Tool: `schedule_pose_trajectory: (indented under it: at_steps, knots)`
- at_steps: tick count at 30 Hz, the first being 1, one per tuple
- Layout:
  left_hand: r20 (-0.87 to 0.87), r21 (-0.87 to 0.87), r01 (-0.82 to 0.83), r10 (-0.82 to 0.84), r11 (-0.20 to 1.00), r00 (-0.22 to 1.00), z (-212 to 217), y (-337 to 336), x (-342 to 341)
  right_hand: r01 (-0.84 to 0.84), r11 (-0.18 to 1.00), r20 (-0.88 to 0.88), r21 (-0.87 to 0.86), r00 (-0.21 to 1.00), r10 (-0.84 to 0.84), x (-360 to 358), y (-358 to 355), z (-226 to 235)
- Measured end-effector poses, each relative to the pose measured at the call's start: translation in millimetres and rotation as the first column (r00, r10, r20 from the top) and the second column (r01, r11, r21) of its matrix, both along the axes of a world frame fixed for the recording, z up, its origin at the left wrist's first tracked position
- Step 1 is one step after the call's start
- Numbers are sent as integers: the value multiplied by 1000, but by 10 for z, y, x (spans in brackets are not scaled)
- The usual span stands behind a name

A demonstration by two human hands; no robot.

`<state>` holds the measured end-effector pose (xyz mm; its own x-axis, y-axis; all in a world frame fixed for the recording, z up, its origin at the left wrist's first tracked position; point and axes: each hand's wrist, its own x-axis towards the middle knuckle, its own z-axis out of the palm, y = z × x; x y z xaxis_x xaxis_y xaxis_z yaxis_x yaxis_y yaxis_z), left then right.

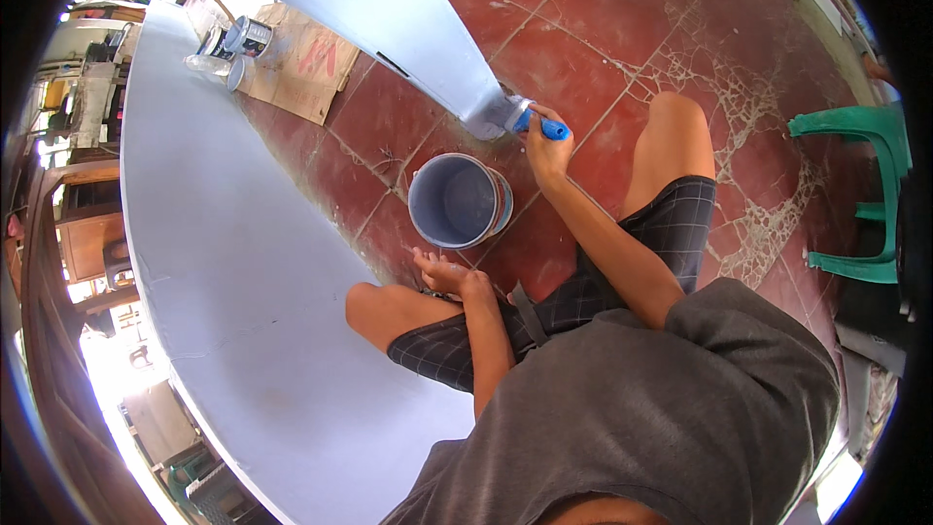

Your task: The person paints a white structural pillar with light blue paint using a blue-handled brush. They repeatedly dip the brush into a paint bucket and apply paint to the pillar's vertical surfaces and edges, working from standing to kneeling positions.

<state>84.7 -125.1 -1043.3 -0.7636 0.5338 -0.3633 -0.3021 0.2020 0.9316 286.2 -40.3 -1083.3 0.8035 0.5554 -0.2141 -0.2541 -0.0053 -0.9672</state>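
My right hand (pixel 547 151) grips the blue handle of a paintbrush (pixel 530 118), whose bristles press against the lower end of a grey-painted post (pixel 418 19). A round paint can (pixel 457 200) with grey paint inside stands on the red tiled floor just below and left of that hand. My left hand (pixel 449 275) rests loosely on my left knee, fingers apart, holding nothing. I am squatting, with both bare knees visible either side of the can.
A long grey-painted wall (pixel 224 262) curves along the left. A sheet of cardboard (pixel 301 63) with other paint cans (pixel 248 36) lies at the far end. A green plastic chair (pixel 865 190) stands at the right. The floor tiles are cracked.
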Motion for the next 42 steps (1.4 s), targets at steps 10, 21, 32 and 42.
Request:
schedule_pose_trajectory:
  at_steps: [10, 21, 32, 42]
  knots:
    - [149, 23, -61, 57, 998, 987, 170, 108, 135, -55, 943, -312, 328, 936, 163, 269, -137, 841]
    - [97, -15, -40, 41, 999, 994, 311, 6, 175, -92, 958, -65, 271, 991, 114, -56, -83, -92]
    - [96, 16, -20, 18, 1000, 995, 173, -82, 147, -2, 997, 546, 77, 837, -40, -155, -9, -168]
    - [134, 33, -5, 0, 999, 991, 155, -29, 132, -29, 968, 133, 250, 991, -4, 14, 17, -304]
